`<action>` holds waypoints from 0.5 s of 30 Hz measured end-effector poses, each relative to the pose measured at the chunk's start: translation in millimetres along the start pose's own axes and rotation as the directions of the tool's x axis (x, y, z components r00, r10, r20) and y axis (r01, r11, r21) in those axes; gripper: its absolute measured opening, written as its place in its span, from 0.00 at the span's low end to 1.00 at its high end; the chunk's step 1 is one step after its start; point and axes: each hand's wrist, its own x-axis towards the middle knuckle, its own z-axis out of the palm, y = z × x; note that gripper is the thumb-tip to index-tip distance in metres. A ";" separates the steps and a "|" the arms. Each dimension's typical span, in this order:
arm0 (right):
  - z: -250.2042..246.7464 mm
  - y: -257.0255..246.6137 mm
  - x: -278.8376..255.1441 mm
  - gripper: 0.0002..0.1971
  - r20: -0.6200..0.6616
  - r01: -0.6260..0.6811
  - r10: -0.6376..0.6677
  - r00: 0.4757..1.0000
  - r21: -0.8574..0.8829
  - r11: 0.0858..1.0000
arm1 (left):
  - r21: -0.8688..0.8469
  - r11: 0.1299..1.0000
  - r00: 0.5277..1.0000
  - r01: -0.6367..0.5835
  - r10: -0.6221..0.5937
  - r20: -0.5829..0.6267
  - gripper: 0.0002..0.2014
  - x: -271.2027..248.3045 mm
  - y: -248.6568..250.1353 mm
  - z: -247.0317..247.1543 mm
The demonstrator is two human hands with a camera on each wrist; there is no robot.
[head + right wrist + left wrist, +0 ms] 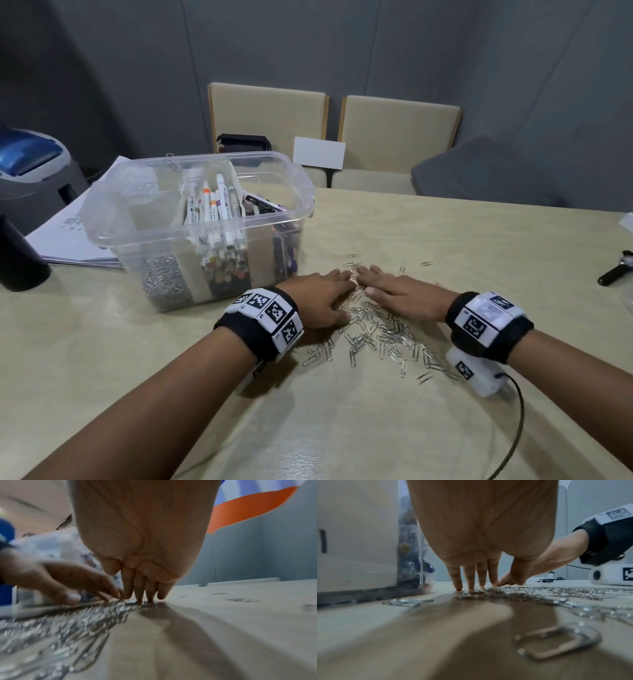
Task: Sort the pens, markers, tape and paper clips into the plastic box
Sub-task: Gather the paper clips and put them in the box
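Observation:
A heap of silver paper clips (376, 334) lies on the table in front of me. My left hand (322, 298) and right hand (400, 294) rest flat over the heap's far side, fingers straight, tips almost meeting. In the left wrist view the left fingertips (471, 584) press on the clips (530, 595). The right fingertips (142, 596) touch the clips (68, 626) in the right wrist view. The clear plastic box (294, 171) stands to the left, with markers (219, 212), pens (270, 205) and a compartment of paper clips (164, 281) inside.
Papers (75, 233) lie behind the box, a black cylinder (17, 257) at the far left. A black tool (616, 270) lies at the right edge. Two chairs (394, 137) stand beyond the table. A cable (513, 428) trails from my right wrist.

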 end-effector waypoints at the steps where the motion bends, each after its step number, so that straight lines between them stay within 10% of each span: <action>1: -1.4 1.5 -6.6 0.31 -0.025 -0.004 0.005 1.000 0.054 0.999 | -0.028 1.000 0.999 -0.007 0.005 -0.045 0.28 -0.5 0.9 -1.1; 7: -22.7 44.6 -46.0 0.23 -0.344 -0.232 0.243 0.907 0.075 0.970 | -0.042 0.999 0.974 -0.017 0.007 -0.225 0.32 3.4 -0.3 -1.3; 11: -17.4 61.5 -43.0 0.33 -0.174 -0.363 0.350 0.920 -0.050 0.930 | 0.001 0.998 0.995 0.060 -0.059 -0.075 0.37 13.6 0.0 -2.5; 15: -2.3 26.5 -36.0 0.33 -0.092 -0.207 0.197 0.976 -0.121 0.971 | -0.016 0.997 0.994 0.075 -0.076 -0.077 0.37 32.9 -1.3 -7.2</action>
